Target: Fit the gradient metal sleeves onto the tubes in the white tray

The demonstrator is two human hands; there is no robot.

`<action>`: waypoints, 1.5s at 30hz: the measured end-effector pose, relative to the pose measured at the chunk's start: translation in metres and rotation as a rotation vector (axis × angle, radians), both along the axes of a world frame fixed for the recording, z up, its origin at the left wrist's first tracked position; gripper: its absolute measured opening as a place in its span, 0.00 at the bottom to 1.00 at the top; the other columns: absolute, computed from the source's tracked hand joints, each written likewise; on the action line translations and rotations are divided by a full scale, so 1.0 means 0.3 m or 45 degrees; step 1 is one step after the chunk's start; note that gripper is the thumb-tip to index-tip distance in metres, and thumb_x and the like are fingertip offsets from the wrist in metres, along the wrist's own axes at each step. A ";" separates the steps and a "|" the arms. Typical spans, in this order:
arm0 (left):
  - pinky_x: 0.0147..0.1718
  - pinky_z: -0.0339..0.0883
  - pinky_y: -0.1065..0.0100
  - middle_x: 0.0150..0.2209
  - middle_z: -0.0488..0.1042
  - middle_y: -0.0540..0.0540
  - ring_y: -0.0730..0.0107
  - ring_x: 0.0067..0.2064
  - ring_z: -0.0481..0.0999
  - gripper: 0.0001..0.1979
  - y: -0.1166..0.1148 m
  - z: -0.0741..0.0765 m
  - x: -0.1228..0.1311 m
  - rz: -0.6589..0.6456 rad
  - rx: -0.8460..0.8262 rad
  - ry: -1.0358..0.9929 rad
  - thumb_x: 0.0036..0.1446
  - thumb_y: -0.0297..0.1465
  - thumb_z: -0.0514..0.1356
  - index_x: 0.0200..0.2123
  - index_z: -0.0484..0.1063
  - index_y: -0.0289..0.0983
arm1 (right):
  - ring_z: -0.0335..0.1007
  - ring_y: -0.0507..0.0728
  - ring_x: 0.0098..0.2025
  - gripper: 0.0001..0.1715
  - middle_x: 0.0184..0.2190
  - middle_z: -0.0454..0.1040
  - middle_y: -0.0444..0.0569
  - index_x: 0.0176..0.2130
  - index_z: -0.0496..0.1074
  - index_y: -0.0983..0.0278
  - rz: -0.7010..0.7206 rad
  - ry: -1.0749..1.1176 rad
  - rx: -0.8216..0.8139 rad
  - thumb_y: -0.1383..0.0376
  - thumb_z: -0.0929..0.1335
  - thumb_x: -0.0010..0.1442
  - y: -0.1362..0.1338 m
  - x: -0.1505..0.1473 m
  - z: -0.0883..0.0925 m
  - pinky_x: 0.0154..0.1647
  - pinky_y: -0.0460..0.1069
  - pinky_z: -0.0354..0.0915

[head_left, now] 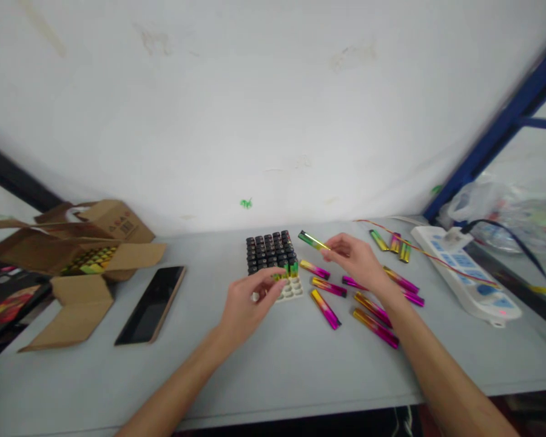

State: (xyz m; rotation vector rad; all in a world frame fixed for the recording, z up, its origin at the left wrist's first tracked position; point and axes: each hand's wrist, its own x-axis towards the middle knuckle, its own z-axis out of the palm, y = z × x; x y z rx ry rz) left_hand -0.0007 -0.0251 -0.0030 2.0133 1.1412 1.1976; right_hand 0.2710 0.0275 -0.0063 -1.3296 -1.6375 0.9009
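Note:
A white tray (292, 291) stands at the middle of the grey table, most of its slots filled with upright black-capped sticks (271, 247). My left hand (250, 298) rests at the tray's front left corner, fingers curled on a green-yellow stick (287, 271) standing in the front row. Just right of the tray, my right hand (355, 257) is raised and pinches a green-and-yellow stick (313, 240) held nearly level. Several pink-and-gold sticks (326, 308) lie loose on the table under and around that hand.
An open cardboard box (79, 252) with more sticks sits at the left. A dark phone (151, 303) lies beside it. At the right lie a white power strip (464, 267), an orange wire (432, 257) and a plastic bag (505, 206). A white wall stands behind.

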 end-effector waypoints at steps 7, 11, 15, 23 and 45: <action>0.24 0.65 0.75 0.41 0.75 0.43 0.71 0.35 0.74 0.14 0.006 0.015 0.001 0.000 -0.170 -0.182 0.65 0.41 0.63 0.44 0.81 0.36 | 0.81 0.56 0.38 0.19 0.33 0.84 0.48 0.38 0.72 0.62 0.632 0.499 -0.367 0.53 0.78 0.59 -0.110 -0.143 0.037 0.43 0.50 0.73; 0.31 0.69 0.72 0.41 0.74 0.42 0.66 0.41 0.74 0.15 0.002 0.021 -0.002 -0.010 -0.151 -0.203 0.67 0.42 0.62 0.35 0.77 0.36 | 0.80 0.55 0.38 0.20 0.34 0.83 0.48 0.38 0.73 0.63 0.669 0.476 -0.378 0.51 0.78 0.58 -0.113 -0.176 0.013 0.43 0.50 0.72; 0.43 0.71 0.66 0.39 0.76 0.43 0.67 0.41 0.75 0.16 -0.004 0.033 -0.005 -0.029 -0.161 -0.365 0.71 0.43 0.56 0.41 0.72 0.36 | 0.77 0.55 0.37 0.20 0.34 0.81 0.47 0.40 0.77 0.63 0.552 0.292 -0.199 0.49 0.73 0.64 -0.091 -0.142 0.008 0.41 0.49 0.72; 0.29 0.67 0.69 0.31 0.70 0.51 0.73 0.28 0.71 0.18 0.015 0.046 -0.008 -0.340 -0.630 -0.820 0.68 0.45 0.60 0.52 0.65 0.39 | 0.77 0.56 0.36 0.19 0.32 0.81 0.47 0.39 0.76 0.62 0.344 -0.112 0.104 0.52 0.65 0.72 -0.072 -0.108 0.020 0.40 0.49 0.70; 0.24 0.50 0.71 0.23 0.56 0.55 0.74 0.26 0.55 0.19 0.035 -0.024 -0.027 0.163 -0.351 -0.037 0.65 0.43 0.55 0.26 0.62 0.38 | 0.75 0.56 0.35 0.16 0.33 0.81 0.47 0.39 0.76 0.62 0.354 -0.421 0.254 0.58 0.64 0.73 -0.064 -0.112 0.008 0.39 0.49 0.66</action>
